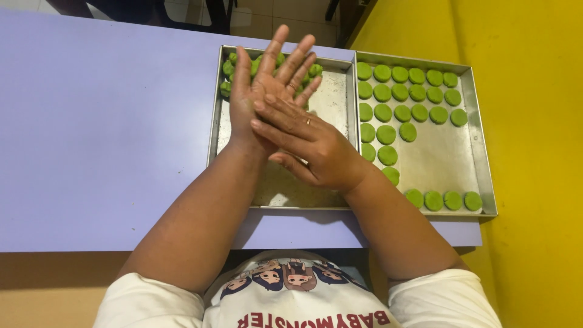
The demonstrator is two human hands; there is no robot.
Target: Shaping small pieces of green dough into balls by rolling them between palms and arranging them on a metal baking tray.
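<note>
— Two trays sit side by side on the purple table (91, 140), toward its right edge. What could go wrong, working from the left one across?

— Start with the left tray (214, 130). A heap of green dough lumps (229, 68) is crowded into its far left corner, touching one another. I judge they could stick together or get squashed if a wrist drops onto them, since both hands hang right over that tray.

— And the hands themselves?

— The left hand (258, 91) is flat, palm up, fingers spread wide and pointing to the far edge. The right hand (303, 143) lies across it, palm down, pressed onto the left palm, with a ring on one finger. Whether a piece of dough sits between the palms I cannot tell; nothing green shows there. If a piece is there, too hard a press could smear it thin, or it could slip out from the open side of the palms and drop onto the bare metal near the front edge.

— So neither hand is closed round anything?

— Neither is curled into a fist; both are open and flat, palm against palm.

— And further right?

— The right tray (480, 158) touches the left one. Flattened green dough discs (382, 112) lie in rows along its far edge and left side, with four at its near right corner; the middle is bare. The right forearm passes close above the discs by the near left corner, and a careless sweep could, I think, dent them
</note>
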